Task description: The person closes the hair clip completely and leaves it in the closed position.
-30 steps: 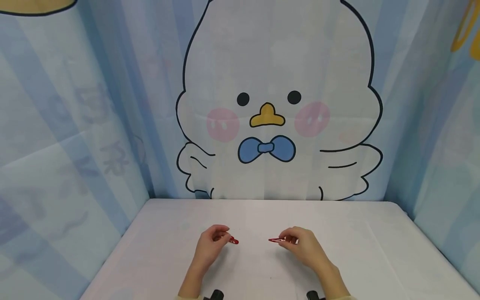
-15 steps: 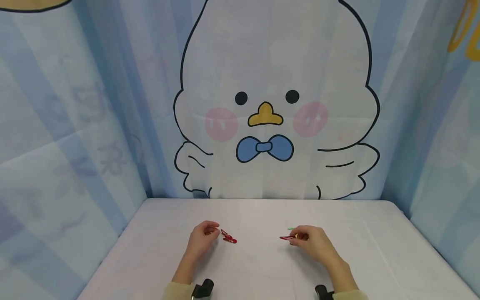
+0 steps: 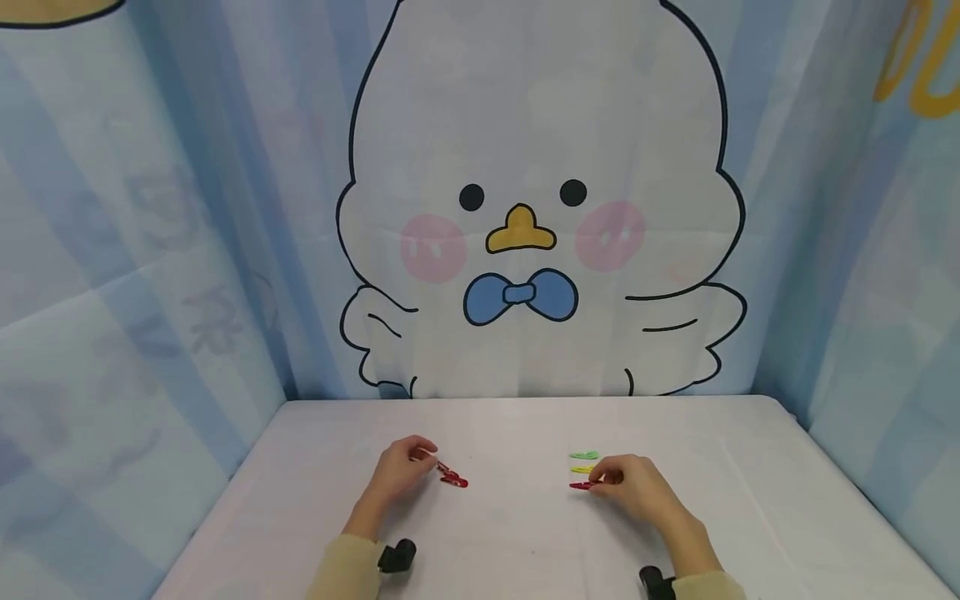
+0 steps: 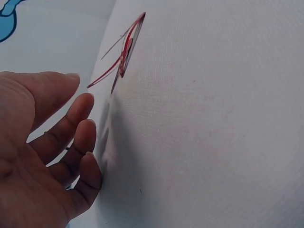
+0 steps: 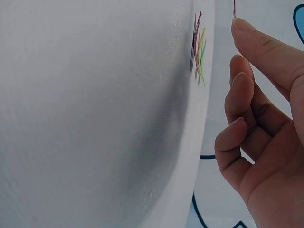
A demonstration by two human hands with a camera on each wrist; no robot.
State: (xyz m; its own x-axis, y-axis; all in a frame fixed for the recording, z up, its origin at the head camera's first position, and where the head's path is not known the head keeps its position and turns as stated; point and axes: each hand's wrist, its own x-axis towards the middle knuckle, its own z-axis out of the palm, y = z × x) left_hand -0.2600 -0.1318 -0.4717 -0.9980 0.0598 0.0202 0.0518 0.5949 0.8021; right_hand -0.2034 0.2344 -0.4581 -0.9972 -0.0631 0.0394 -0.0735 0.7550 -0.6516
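Observation:
Two red snap hair clips lie overlapped on the white table, and the left wrist view shows red hair clips edge-on. My left hand hovers beside them, loosely bent; in the left wrist view the hand stands apart from the clips, with no clip visible in it. My right hand pinches a red hair clip, of which the right wrist view shows a thin edge above the thumb. Near it lie a green hair clip and a yellow hair clip. A dark red clip lies beside them.
The white table runs back to a blue-and-white curtain printed with a cartoon bird. Curtains also hang on the left and right. Dark wrist devices sit near the sleeves.
The left hand has drawn back leftward from the red clips, which now show more fully. The right hand has moved right, uncovering the green and yellow clips. The view has shifted slightly.

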